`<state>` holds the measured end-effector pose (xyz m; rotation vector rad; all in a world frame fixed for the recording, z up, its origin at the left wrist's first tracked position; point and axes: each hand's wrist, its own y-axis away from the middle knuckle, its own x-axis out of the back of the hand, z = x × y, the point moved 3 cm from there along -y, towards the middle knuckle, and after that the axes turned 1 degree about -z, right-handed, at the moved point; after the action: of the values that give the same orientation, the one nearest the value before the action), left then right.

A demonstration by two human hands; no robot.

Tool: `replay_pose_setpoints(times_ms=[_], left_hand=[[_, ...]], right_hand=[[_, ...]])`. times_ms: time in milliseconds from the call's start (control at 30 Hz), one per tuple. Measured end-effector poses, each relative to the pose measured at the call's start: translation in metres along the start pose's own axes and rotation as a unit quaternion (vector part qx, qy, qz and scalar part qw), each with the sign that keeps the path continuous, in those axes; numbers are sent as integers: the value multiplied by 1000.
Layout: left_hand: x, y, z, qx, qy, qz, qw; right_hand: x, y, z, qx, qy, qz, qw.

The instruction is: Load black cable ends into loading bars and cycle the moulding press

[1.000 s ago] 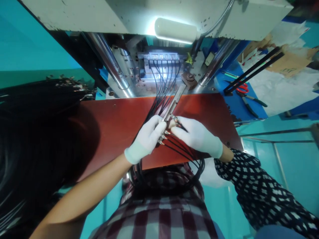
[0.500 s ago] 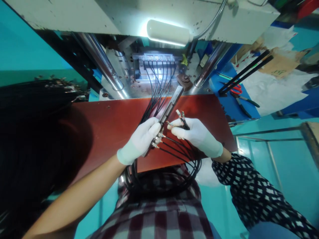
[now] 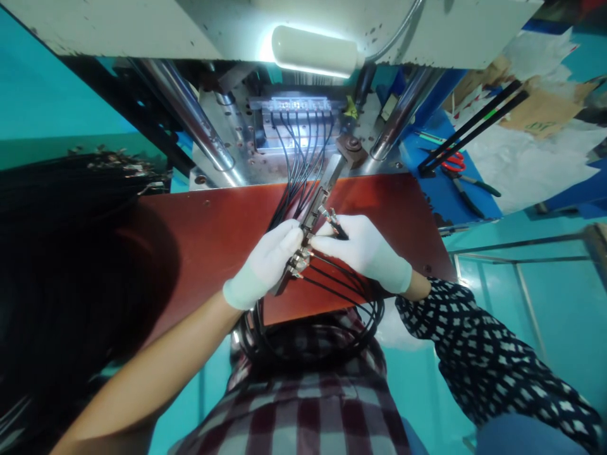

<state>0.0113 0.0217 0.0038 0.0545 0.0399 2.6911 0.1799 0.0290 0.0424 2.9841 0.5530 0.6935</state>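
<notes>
My gloved left hand (image 3: pixel 268 259) grips a long metal bar fixture (image 3: pixel 324 188), held slantwise above the reddish-brown board. Along the bar's lower part sit several metal cable connectors (image 3: pixel 298 260), their black cables (image 3: pixel 339 284) running right and looping down over my lap. My gloved right hand (image 3: pixel 363 249) is closed on black cables whose metal ends (image 3: pixel 329 217) poke up between the fingers. Its thumb and fingertips touch the bar beside my left thumb; the exact piece pinched there is hidden.
Behind the board (image 3: pixel 218 221) a press holds a lit metal mould (image 3: pixel 296 126) with several black cables coming out. Steel posts (image 3: pixel 190 120) flank it, and a lamp (image 3: pixel 315 52) hangs above. A large cable bundle (image 3: pixel 71 253) lies left; pliers (image 3: pixel 467 189) lie on a blue surface at right.
My right hand has moved left, bringing the cable ends from beside the bar into contact with it. My left hand keeps its hold on the bar.
</notes>
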Motion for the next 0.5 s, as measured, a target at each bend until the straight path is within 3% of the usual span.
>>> replay_pose_setpoints(times_ms=[100,300,500], left_hand=[[-1,1,-1,8,-15,4,1000],[-2,3,-3,-21,-151,23,988],[-5,4,2,23,-49,-22,998]], right_hand=[[-4,1,0,8,21,8,1000],[-11,7,6,2,60,30,998],[-13,6,11,-15,-5,14,1000]])
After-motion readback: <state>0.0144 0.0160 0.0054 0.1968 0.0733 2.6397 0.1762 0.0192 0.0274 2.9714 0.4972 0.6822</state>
